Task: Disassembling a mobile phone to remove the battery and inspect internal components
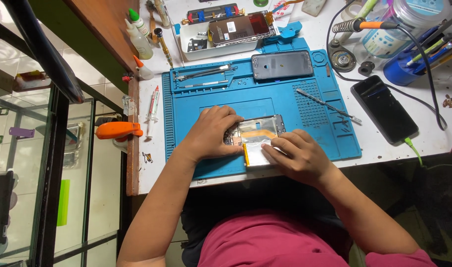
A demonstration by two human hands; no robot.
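An opened phone body [258,129] lies on the blue work mat [265,104], its inner boards bare. A silvery flat battery [255,154] sits at its near end. My left hand [211,133] lies over the phone's left side, fingers curled on its edge. My right hand [297,155] presses on the battery with its fingertips. Both hands touch the phone; none of it is lifted.
On the mat lie a grey phone back [282,65], tweezers [203,74] and a metal pry tool [327,105]. A black phone [384,109] on a cable lies to the right. A white tray [221,42], glue bottles [139,37], a syringe [153,106] and a soldering iron [369,24] stand around.
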